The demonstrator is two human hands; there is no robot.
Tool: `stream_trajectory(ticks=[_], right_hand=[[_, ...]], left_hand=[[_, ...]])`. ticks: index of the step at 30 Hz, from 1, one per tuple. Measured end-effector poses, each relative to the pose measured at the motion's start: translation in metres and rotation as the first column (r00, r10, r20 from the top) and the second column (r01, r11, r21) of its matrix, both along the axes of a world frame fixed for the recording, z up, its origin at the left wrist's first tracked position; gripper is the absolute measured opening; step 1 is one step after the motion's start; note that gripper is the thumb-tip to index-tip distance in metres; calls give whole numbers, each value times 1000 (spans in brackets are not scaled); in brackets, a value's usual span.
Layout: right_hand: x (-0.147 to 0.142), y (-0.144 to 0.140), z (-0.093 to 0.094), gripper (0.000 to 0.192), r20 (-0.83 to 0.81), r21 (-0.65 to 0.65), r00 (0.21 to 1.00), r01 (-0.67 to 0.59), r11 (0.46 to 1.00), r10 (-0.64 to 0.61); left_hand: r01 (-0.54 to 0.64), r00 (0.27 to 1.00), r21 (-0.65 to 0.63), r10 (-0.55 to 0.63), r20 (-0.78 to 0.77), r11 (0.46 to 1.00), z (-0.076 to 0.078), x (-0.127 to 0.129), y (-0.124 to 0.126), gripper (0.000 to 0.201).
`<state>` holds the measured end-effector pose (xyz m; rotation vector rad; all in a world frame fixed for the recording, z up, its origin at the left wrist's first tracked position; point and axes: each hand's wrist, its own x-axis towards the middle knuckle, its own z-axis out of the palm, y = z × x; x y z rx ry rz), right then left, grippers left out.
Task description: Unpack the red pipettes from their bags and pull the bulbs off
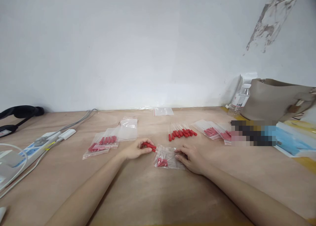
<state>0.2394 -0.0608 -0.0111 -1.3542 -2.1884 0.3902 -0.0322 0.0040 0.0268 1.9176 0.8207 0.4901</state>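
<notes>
My left hand (140, 148) pinches a few sticks with thick red ends (149, 146); their thin pale shafts point right, at the left edge of a clear zip bag (170, 157). Several red-ended sticks (162, 162) lie inside that bag. At the bag's right side, my right hand (191, 158) is closed on the plastic with thumb and fingers. Just beyond, a loose pile of red-ended sticks (182, 133) rests on the table, red ends toward me and pale shafts pointing at the wall.
Filled zip bags (106, 140) lie at left beside flat bags (127, 130); more filled bags (209, 130) are at right. One flat bag (163, 112) lies by the wall. A power strip (32, 152) with cables is far left. A bottle (240, 99) and grey bag (274, 99) stand right.
</notes>
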Motion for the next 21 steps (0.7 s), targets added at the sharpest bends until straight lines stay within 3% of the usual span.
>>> stream_trajectory(ticks=[2, 6, 8, 9, 12, 14, 17, 21], right_hand=[[1, 0, 0, 26, -2, 0, 1000, -4, 1000, 4], [1, 0, 0, 25, -15, 1, 1000, -19, 1000, 19], [1, 0, 1, 25, -19, 0, 1000, -19, 1000, 19], [0, -1, 1, 25, -19, 0, 1000, -18, 1000, 18], [0, -1, 2, 26, -14, -6, 1000, -16, 1000, 16], [0, -1, 1, 26, -16, -3, 1000, -19, 1000, 18], [0, -1, 0, 26, -21, 12, 1000, -12, 1000, 13], [0, 0, -1, 26, -28, 11, 1000, -7, 1000, 8]], left_hand=[[-37, 999, 10, 37, -5, 999, 9, -9, 5, 25], [-147, 987, 118, 154, -52, 982, 42, -46, 16, 23], [-297, 951, 262, 310, -9, 918, 52, -57, 20, 23], [-376, 920, 346, 391, 28, 860, 52, -57, 22, 23], [-477, 842, 590, 531, 95, 651, 36, -32, 28, 21], [-369, 849, 726, 529, 8, 581, 17, -3, 32, 18], [-193, 861, 794, 487, -145, 576, -8, 39, 36, 19], [-102, 885, 774, 412, -216, 625, -22, 73, 42, 17]])
